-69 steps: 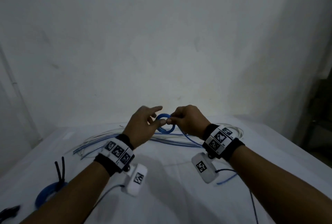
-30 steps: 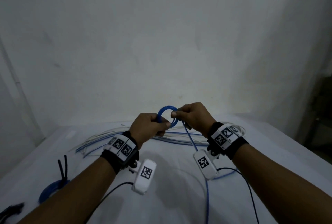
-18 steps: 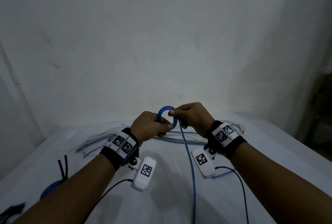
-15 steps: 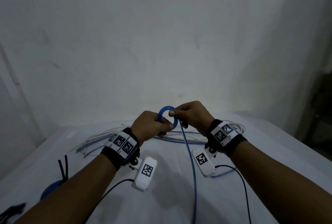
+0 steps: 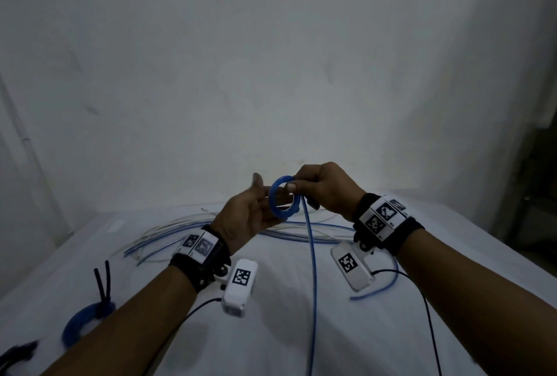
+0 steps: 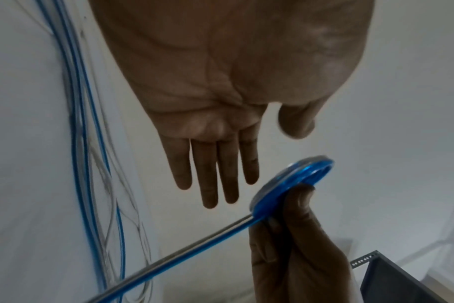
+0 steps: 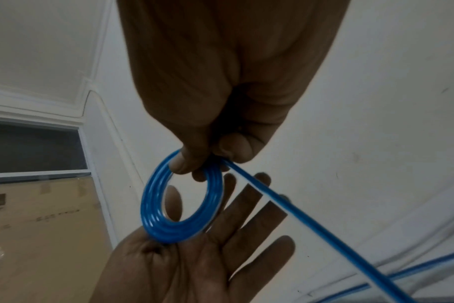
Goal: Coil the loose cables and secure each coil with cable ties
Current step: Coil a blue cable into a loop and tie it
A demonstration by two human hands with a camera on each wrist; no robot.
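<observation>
Right hand (image 5: 324, 192) pinches the small blue coil (image 5: 283, 201) at its top; left hand (image 5: 247, 219), fingers straight, lies just beneath without gripping. With one pinch alone, the springy loops may fan apart under the hanging cable tail (image 5: 312, 270).

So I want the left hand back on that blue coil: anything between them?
Nothing visible. The left hand is open beside the blue coil, which the right hand pinches, with only air between.
</observation>
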